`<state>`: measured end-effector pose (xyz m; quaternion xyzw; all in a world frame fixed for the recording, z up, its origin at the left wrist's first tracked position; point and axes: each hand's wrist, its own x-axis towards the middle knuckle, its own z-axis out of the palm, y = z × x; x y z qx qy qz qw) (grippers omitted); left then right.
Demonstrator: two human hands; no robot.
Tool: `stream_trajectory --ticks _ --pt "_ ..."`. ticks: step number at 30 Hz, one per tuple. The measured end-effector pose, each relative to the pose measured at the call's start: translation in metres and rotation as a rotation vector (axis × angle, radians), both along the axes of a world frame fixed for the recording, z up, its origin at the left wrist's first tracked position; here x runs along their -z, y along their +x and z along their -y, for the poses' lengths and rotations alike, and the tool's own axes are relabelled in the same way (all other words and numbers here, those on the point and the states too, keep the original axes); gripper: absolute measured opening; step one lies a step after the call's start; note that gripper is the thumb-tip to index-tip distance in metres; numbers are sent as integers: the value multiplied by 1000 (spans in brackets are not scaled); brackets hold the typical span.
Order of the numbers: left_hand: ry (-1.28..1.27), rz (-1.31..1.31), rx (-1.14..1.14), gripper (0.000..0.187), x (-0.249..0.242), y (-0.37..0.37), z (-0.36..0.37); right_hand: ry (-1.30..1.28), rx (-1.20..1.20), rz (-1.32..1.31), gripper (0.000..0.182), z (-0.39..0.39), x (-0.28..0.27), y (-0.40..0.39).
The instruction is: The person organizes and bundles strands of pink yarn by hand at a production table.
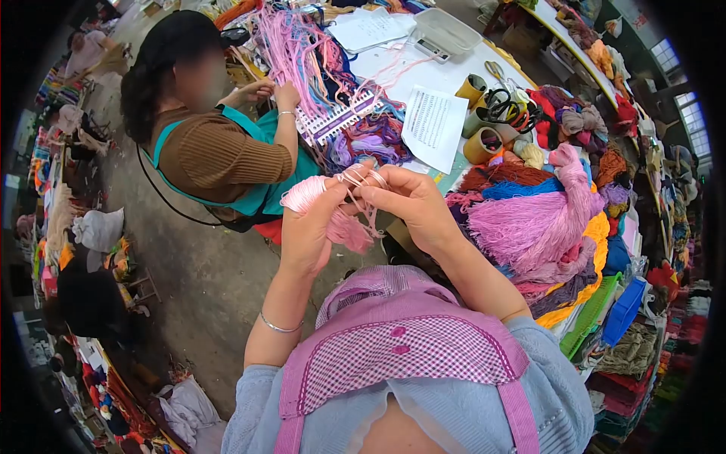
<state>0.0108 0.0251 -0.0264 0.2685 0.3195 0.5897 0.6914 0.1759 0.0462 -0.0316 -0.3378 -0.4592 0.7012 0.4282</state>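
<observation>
In front of my chest, my left hand (311,227) is closed around a bundle of pale pink yarn (349,230). One end of the bundle shows above the thumb and the loose strands hang below the palm. My right hand (412,203) pinches strands of the same yarn, its thumb and forefinger pressed together. Thin loops of yarn run between the fingertips of both hands, which nearly meet. Past the hands, on the table, lie a white perforated card strip (336,121) and a pile of purple and blue yarn (370,144).
At the left a co-worker in a brown top (219,155) handles pink yarn (283,45). On the table are a printed sheet (435,127), a scale with a clear tray (446,34), cardboard tubes (482,144), black-handled scissors (499,102) and a large pink skein (522,223).
</observation>
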Motion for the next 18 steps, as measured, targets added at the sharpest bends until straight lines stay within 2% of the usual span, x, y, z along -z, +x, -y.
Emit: stream_trajectory --ticks 5,6,8,9,10,12,16,18 --pt "73 -81 43 37 8 -4 -3 -89 -12 -139 20 -6 13 3" --pt "73 -81 45 37 5 -2 -3 -89 -10 -139 20 -5 10 2" --pt "13 111 70 54 -2 4 -1 -46 -28 5 22 -4 -4 -4" --pt "87 36 178 63 3 -1 -4 -81 -62 -11 21 -3 -9 -8" --pt "85 37 180 63 6 1 -3 -84 -61 -11 21 -3 -6 -8" --pt "33 4 123 62 4 8 -2 -77 -100 204 19 -5 5 -8" --pt "47 -46 108 61 5 3 -2 -70 -63 59 15 -6 4 -10" --pt "92 -15 170 52 11 -6 -3 -48 -62 42 15 -8 8 -9"
